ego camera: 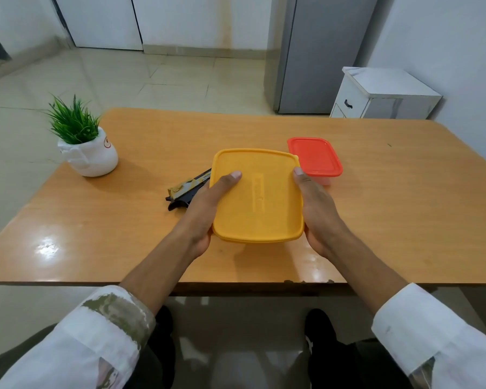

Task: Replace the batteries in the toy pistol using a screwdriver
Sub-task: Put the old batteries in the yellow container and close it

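Note:
A yellow lidded box (257,195) is held over the middle of the wooden table (390,197), lid closed. My left hand (208,211) grips its left side, thumb lying on the lid. My right hand (317,209) grips the right side, thumb at the lid's edge. The toy pistol (187,188), black with a patterned slide, lies on the table behind my left hand, partly hidden by the hand and the box. No screwdriver or batteries are in sight.
A smaller clear box with a red lid (314,157) stands just beyond the yellow box at its right. A white pot with a green plant (86,147) sits at the table's far left. A white cabinet (382,94) stands behind the table.

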